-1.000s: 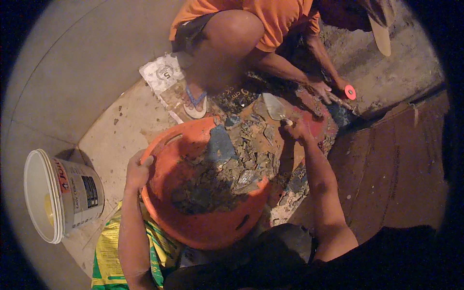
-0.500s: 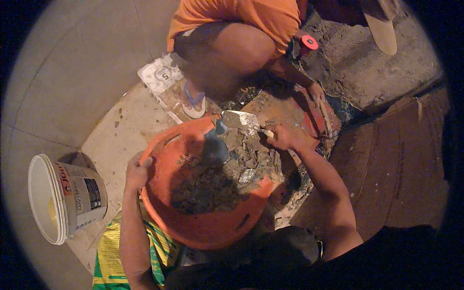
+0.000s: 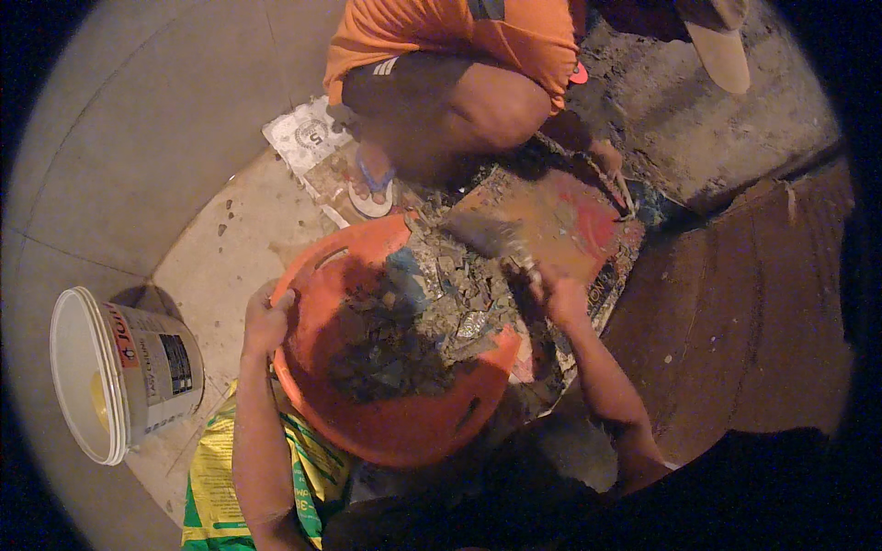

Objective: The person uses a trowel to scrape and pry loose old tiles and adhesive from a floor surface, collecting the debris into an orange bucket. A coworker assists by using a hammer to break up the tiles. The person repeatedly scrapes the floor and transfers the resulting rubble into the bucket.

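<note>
My left hand is closed on the left rim of a broken-edged orange plastic tub. Inside the tub lies a heap of grey-brown mortar rubble, spilling toward the gap in its far right wall. My right hand is closed round the handle of a trowel, just right of that gap. Motion smears the trowel's blade, which is over the near part of a dirty orange and red sheet. A co-worker's hand is at the sheet's far right edge.
The co-worker in orange squats across from me. A white bucket lies tilted on the left, with a yellow-green bag nearer me. Brown cardboard covers the right side. Another person's shoe is at the far right.
The trowel has swung from the tub's far edge rightward over the sheet, and my right hand has moved slightly right and nearer me. The co-worker has shifted; my left hand stays on the rim.
</note>
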{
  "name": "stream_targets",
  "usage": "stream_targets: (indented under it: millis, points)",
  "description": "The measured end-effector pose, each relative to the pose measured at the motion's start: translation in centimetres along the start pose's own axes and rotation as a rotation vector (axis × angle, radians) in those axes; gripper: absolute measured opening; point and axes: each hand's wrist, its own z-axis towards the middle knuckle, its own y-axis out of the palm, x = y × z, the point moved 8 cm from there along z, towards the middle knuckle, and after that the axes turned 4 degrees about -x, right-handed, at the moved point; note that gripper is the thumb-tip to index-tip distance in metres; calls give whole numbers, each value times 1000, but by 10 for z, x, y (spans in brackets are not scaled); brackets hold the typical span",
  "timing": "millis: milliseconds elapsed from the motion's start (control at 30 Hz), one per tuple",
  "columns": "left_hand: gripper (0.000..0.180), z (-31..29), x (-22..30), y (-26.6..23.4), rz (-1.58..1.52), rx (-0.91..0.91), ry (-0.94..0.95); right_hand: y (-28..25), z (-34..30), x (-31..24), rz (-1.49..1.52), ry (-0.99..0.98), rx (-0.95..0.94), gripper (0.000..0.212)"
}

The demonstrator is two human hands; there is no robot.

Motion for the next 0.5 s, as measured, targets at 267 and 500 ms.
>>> stream_targets:
  millis: [267, 500]
  points:
    - [25, 3, 7, 5, 98, 6, 32, 35, 5, 102, 249, 177, -159, 44]
    - [22, 14, -16, -4, -21, -42, 34, 51, 34, 25, 245, 47, -372, 54]
